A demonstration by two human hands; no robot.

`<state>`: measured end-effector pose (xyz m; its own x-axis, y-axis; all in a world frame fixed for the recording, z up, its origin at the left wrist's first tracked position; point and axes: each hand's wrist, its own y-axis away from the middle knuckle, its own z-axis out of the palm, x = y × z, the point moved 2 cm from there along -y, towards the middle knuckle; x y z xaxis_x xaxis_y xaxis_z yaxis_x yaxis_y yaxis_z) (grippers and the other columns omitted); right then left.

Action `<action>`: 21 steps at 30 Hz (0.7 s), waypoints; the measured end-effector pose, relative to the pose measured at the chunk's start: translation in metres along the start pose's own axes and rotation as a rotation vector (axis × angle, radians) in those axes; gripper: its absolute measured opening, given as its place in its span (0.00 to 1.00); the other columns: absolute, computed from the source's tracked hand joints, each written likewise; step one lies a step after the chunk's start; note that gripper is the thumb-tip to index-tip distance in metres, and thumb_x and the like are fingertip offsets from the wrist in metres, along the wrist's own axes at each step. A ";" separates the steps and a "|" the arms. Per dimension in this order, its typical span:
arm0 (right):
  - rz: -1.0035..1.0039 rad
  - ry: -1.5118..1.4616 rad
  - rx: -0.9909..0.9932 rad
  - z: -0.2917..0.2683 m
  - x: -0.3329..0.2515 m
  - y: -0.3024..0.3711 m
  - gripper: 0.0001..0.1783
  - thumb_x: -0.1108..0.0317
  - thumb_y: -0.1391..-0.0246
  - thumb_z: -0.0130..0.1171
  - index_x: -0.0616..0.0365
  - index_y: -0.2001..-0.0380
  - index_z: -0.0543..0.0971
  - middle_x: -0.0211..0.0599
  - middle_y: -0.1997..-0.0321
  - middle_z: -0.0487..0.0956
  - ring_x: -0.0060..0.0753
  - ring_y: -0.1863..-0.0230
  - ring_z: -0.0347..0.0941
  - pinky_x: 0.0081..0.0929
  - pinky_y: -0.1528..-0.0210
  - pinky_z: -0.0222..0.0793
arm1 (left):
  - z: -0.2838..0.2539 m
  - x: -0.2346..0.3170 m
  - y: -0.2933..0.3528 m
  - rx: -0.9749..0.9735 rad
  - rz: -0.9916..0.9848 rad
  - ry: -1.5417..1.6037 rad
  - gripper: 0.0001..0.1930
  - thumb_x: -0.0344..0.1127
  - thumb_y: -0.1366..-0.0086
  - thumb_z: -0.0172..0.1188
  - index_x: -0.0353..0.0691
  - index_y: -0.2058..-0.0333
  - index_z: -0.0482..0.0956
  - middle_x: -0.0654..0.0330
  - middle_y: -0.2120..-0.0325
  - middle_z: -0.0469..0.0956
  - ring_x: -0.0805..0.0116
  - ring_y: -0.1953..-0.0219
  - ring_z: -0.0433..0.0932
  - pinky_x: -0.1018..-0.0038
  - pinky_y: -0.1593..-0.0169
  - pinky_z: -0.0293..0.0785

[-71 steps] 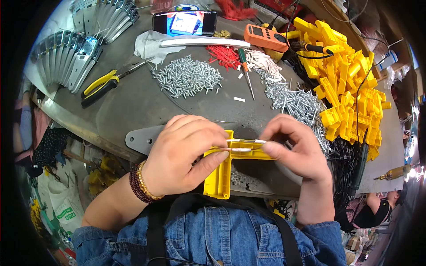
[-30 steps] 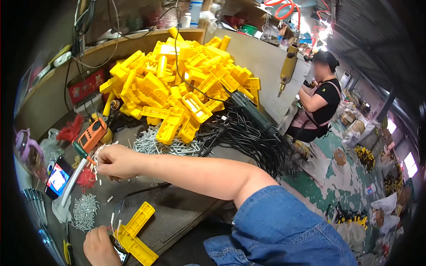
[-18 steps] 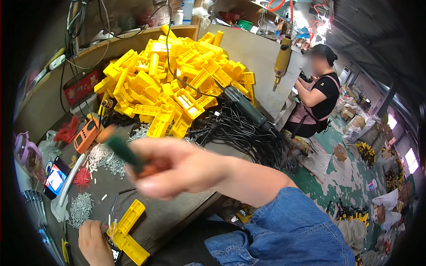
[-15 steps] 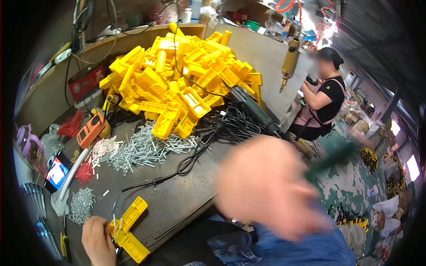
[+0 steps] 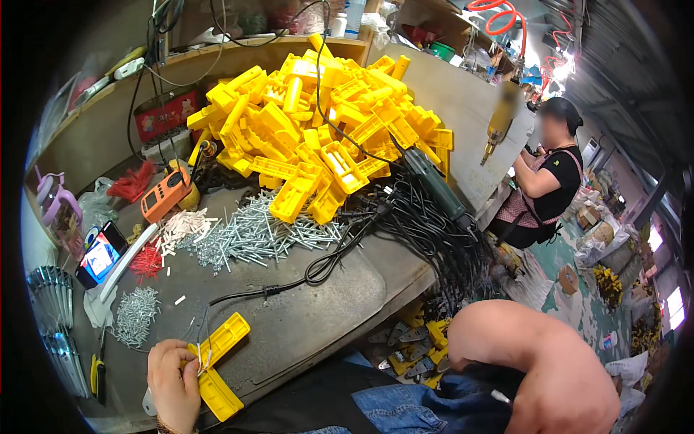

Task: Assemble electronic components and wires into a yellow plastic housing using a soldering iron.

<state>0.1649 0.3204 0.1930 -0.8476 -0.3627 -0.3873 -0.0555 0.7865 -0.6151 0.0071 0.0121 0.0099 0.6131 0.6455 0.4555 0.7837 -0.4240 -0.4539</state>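
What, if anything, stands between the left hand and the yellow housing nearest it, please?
Nothing visible does: the left hand is right at the edge of the yellow housing, beside the thin white-sleeved wires.

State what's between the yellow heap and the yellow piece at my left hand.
In the head view, long silver metal pieces lie by the yellow heap, then bare benchtop crossed by a black cable, before the yellow piece.
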 end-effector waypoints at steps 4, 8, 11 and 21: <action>0.029 0.055 0.102 -0.004 0.013 -0.001 0.17 0.68 0.40 0.44 0.44 0.84 0.67 0.18 0.82 0.62 0.14 0.84 0.58 0.18 0.82 0.44 | 0.005 -0.017 0.014 0.090 -0.044 -0.048 0.07 0.25 0.49 0.62 0.38 0.70 0.76 0.53 0.66 0.77 0.52 0.62 0.76 0.62 0.56 0.72; -0.037 -0.097 0.019 0.008 0.029 -0.008 0.18 0.69 0.41 0.44 0.44 0.85 0.66 0.19 0.82 0.62 0.14 0.84 0.57 0.19 0.83 0.44 | 0.006 -0.021 0.015 0.081 -0.056 -0.011 0.07 0.23 0.50 0.63 0.38 0.71 0.76 0.52 0.61 0.78 0.50 0.56 0.76 0.60 0.50 0.71; -0.022 -0.242 0.044 0.012 0.050 -0.016 0.19 0.68 0.39 0.43 0.43 0.86 0.65 0.19 0.83 0.61 0.13 0.85 0.56 0.19 0.84 0.43 | 0.009 -0.024 0.008 0.053 -0.031 0.021 0.07 0.25 0.49 0.65 0.38 0.71 0.77 0.54 0.61 0.80 0.52 0.56 0.77 0.61 0.52 0.73; -0.036 -0.370 0.014 0.009 0.095 -0.008 0.15 0.67 0.38 0.46 0.53 0.75 0.81 0.17 0.83 0.62 0.14 0.85 0.58 0.21 0.81 0.45 | 0.005 -0.026 0.015 -0.001 -0.127 0.042 0.06 0.28 0.46 0.64 0.38 0.68 0.78 0.55 0.59 0.79 0.51 0.55 0.76 0.60 0.50 0.71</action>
<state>0.0890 0.2751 0.1549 -0.5974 -0.5478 -0.5857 -0.0726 0.7643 -0.6408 0.0023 -0.0084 -0.0126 0.5121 0.6672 0.5409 0.8556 -0.3408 -0.3897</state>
